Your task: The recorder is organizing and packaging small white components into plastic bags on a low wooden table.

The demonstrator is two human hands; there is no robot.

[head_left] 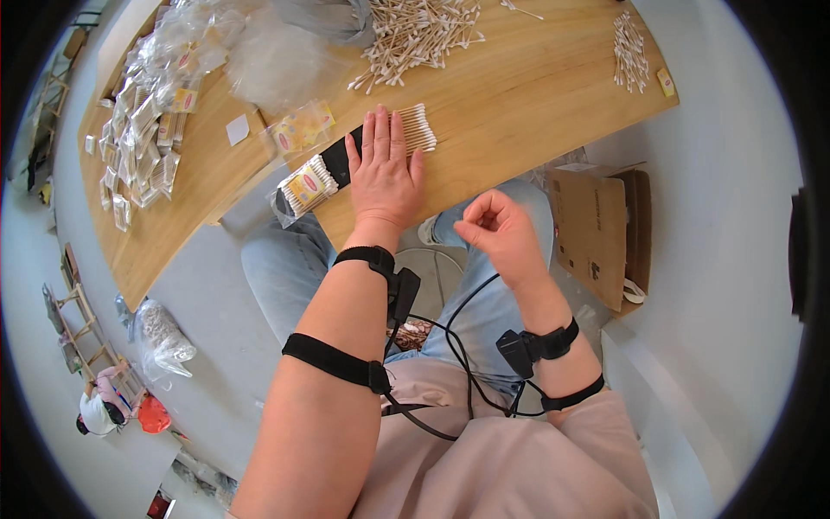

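My left hand [383, 169] lies flat, palm down, on a row of cotton swabs [419, 128] lined up on a black strip [339, 163] on the wooden table [519, 95]. The swab tips stick out to the right of my fingers. My right hand [500, 232] hovers off the table's near edge above my lap, fingers curled loosely with nothing visible in them. A clear packet of cotton swabs with a yellow label [306, 185] lies just left of my left hand at the table's edge.
A loose heap of cotton swabs [415, 39] lies at the back, a smaller bunch [630, 52] at the far right. Many filled packets [143, 130] cover the table's left side. An open cardboard box [596, 229] stands on the floor to my right. Another person [99, 406] crouches far left.
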